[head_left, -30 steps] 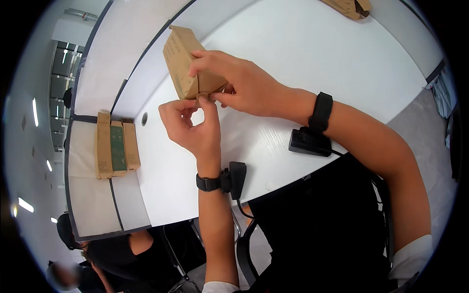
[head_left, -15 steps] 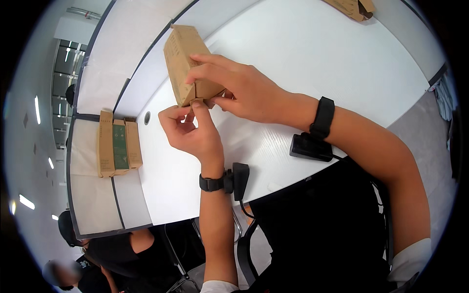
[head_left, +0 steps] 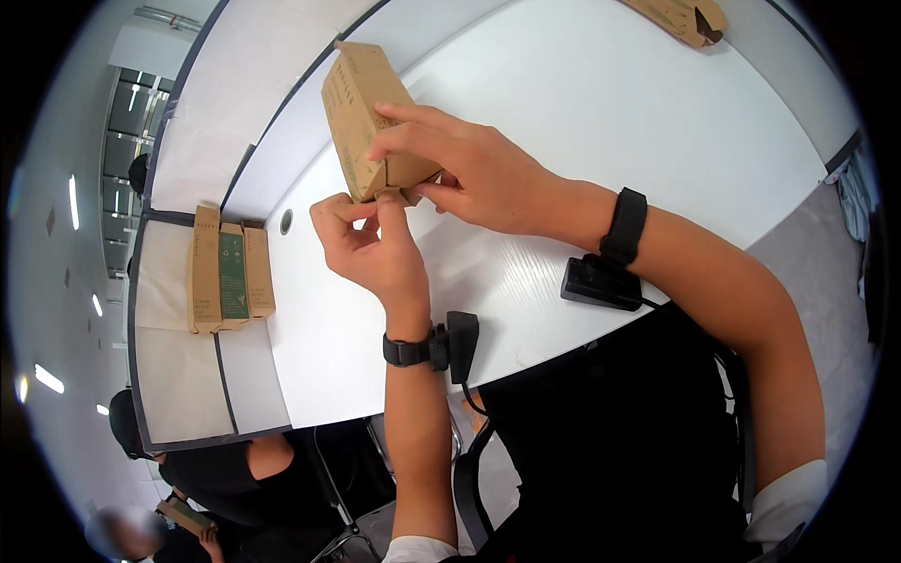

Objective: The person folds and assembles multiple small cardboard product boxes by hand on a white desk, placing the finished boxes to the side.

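Observation:
A brown cardboard box (head_left: 361, 113) is held up in the air over the white table, tilted, its near end toward me. My right hand (head_left: 469, 169) grips it from the right, fingers on its upper side and thumb by the near end. My left hand (head_left: 371, 239) pinches the lower edge of that near end, where a flap folds, between thumb and fingers. The fingertips of both hands almost meet there. What lies inside the box is hidden.
Several brown and green boxes (head_left: 231, 272) stand by the partition at left. Another brown box (head_left: 690, 21) lies at the table's far edge. A cable hole (head_left: 286, 221) is in the white table (head_left: 601, 122). People sit at lower left; one holds a box (head_left: 185, 516).
The box and both hands have shifted very slightly to the right. My grip looks the same. At lower left a box now shows in another person's hand.

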### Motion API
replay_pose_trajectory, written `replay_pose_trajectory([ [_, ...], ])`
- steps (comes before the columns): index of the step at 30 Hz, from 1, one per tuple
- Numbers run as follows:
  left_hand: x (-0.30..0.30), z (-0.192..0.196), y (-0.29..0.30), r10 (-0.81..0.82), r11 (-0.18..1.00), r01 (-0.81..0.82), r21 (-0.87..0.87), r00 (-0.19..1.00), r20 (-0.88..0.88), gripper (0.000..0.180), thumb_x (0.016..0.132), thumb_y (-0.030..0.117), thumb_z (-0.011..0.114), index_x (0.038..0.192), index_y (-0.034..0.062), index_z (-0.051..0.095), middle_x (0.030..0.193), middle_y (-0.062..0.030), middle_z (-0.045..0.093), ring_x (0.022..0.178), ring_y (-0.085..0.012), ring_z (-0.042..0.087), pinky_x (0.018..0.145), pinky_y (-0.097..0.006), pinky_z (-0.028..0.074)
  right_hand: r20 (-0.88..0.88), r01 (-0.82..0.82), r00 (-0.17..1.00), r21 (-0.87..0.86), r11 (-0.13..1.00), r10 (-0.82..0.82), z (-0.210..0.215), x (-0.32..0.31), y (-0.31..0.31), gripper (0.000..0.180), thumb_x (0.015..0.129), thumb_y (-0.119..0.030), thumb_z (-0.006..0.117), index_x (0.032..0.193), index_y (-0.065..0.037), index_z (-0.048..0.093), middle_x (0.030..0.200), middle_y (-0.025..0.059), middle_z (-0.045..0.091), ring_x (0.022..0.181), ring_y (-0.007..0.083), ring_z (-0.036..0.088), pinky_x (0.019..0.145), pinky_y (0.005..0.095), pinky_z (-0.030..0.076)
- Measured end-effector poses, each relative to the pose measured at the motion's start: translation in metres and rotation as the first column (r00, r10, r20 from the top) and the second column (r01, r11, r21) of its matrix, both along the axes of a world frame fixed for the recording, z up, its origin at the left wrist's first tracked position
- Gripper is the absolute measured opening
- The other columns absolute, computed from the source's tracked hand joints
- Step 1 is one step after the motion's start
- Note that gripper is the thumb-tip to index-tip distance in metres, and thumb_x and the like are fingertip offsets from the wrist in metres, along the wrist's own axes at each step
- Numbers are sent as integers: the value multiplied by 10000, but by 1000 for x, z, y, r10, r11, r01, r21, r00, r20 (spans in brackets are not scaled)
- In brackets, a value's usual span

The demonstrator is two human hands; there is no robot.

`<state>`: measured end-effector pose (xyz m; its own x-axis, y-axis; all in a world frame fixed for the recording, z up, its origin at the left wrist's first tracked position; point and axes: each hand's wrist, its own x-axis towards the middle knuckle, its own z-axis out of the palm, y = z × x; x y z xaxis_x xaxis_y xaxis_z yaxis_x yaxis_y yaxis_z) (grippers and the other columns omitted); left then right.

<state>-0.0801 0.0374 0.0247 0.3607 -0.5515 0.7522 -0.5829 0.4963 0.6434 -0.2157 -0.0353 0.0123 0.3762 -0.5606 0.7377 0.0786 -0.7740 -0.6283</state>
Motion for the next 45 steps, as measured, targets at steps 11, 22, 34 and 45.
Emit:
replay_pose_trajectory([
  [11, 1, -1, -2, 120, 993, -117, -32, 988, 96, 280, 866, -62, 681, 789, 47, 435, 893, -24, 473, 787, -102, 481, 654, -236, 494, 7, -49, 999, 34, 998, 49, 2, 0, 2, 557, 850, 79, 645, 1339, -184, 588, 1573, 173, 448, 946, 302, 732, 711, 326, 631],
  [22, 2, -3, -3, 49, 998, -46, -34, 996, 74, 216, 880, -60, 688, 832, 31, 498, 933, -32, 489, 828, -106, 505, 678, -251, 499, 2, -50, 999, 60, 997, 50, 3, -4, 0, 518, 843, 8, 672, 1330, -147, 591, 1509, 216, 492, 1075, 427, 688, 872, 421, 613],
  [34, 8, -5, -7, 7, 1000, -1, -29, 976, 219, 228, 966, -46, 646, 1181, 5, 593, 1157, -74, 555, 1038, -158, 586, 800, -299, 552, 135, -198, 976, 250, 948, 168, 14, -13, 2, 548, 866, 30, 613, 1373, -125, 478, 1255, 179, 595, 875, 271, 722, 653, 318, 649],
  [45, 5, -2, -10, 114, 993, -106, -47, 967, 227, 91, 949, 14, 690, 1038, 29, 694, 1074, -67, 583, 955, -154, 633, 643, -272, 604, 148, -234, 970, 336, 912, 195, 8, -11, 4, 528, 871, 39, 582, 1359, -125, 467, 1204, 168, 595, 832, 254, 717, 652, 325, 640],
])
